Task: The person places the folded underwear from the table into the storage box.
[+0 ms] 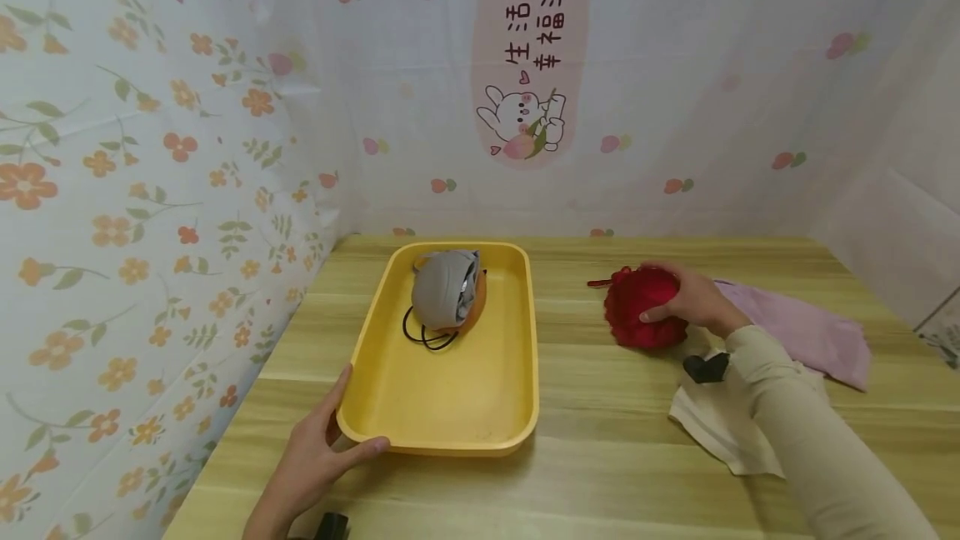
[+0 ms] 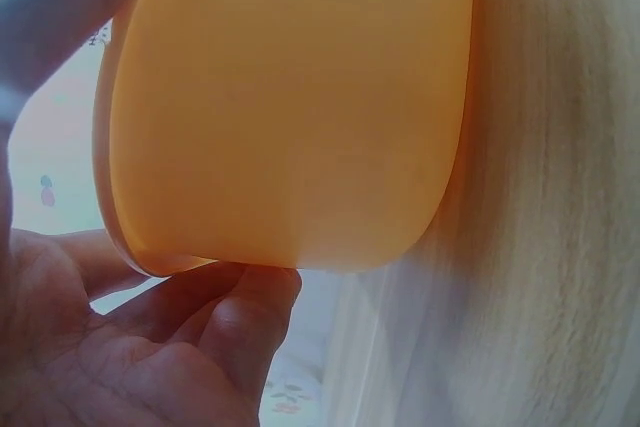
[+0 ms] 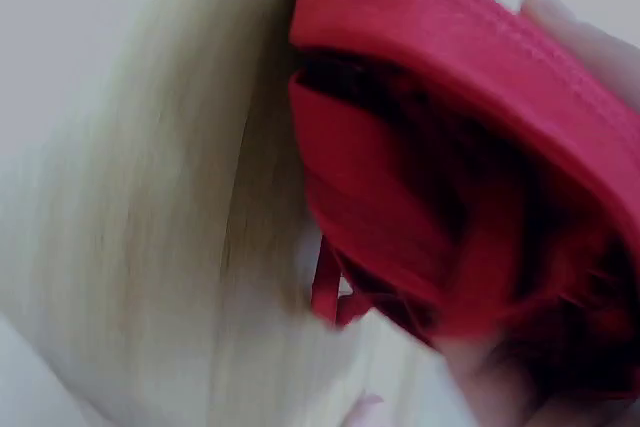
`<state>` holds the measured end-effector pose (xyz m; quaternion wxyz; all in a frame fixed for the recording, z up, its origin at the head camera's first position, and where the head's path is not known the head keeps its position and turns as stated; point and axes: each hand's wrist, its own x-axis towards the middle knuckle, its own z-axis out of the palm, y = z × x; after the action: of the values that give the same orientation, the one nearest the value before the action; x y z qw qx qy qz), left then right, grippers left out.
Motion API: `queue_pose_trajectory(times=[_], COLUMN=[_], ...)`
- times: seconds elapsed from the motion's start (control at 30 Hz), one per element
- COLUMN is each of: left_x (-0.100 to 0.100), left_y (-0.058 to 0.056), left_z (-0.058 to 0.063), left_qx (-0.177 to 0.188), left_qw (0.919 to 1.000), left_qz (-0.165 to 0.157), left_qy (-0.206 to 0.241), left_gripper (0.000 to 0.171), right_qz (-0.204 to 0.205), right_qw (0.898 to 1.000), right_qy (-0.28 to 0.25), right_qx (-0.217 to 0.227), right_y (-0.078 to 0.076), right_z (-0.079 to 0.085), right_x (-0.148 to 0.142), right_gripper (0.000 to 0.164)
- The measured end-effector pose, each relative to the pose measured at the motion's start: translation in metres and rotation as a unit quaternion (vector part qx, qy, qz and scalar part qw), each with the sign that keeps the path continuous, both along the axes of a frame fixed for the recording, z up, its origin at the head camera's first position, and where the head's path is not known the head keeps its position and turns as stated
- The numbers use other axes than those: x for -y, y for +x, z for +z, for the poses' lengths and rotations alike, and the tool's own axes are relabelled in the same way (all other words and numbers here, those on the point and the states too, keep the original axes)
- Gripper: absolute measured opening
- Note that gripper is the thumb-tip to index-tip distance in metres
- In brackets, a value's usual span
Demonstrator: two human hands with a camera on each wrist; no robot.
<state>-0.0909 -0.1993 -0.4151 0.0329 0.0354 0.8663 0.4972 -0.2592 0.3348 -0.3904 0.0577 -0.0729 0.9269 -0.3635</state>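
Note:
My left hand (image 1: 307, 457) grips the near left corner of a yellow plastic tray (image 1: 534, 373), thumb at the front rim and fingers along the left side. In the left wrist view the fingers (image 2: 255, 317) press the wall of the tray (image 2: 290, 127) under its lip. Inside the tray, toward the back, lies a grey cap-like thing (image 1: 442, 286) with black cord, an orange-brown piece partly hidden beneath it. To the right, my right hand (image 1: 686, 298) holds a red cloth cap (image 1: 637, 307) with a frilled edge and a ribbon; its hollow inside shows in the right wrist view.
A folded pink-purple cloth (image 1: 810, 327) lies right of the red cap. Nearer, under the right forearm, lies a cream cloth (image 1: 720, 423). The wooden table (image 1: 600, 473) ends at a patterned curtain (image 1: 675, 107) behind and another on the left.

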Motion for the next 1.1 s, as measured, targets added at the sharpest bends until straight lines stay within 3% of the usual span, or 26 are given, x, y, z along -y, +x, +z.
queue_pose_trajectory(times=[0.13, 0.43, 0.83, 1.1], left_x=[0.000, 0.000, 0.001, 0.000], left_y=[0.000, 0.000, 0.000, 0.000], left_z=[0.000, -0.003, -0.001, -0.002], left_qx=[0.001, 0.000, -0.002, -0.002], left_qw=[1.0000, 1.0000, 1.0000, 0.9999], left_qz=[0.006, 0.006, 0.004, 0.001], left_qy=[-0.001, -0.002, 0.005, 0.010], left_gripper=[0.108, 0.108, 0.107, 0.106], right_qz=[-0.017, -0.033, 0.020, 0.050], right_qw=[0.993, 0.960, 0.925, 0.918], right_qy=[-0.105, -0.270, -0.377, -0.392], right_qx=[0.040, 0.066, 0.047, 0.032], right_y=[0.003, 0.010, 0.012, 0.007], right_z=[0.000, 0.001, 0.033, 0.051], right_x=[0.000, 0.011, 0.048, 0.077], right_gripper=[0.089, 0.073, 0.067, 0.064])
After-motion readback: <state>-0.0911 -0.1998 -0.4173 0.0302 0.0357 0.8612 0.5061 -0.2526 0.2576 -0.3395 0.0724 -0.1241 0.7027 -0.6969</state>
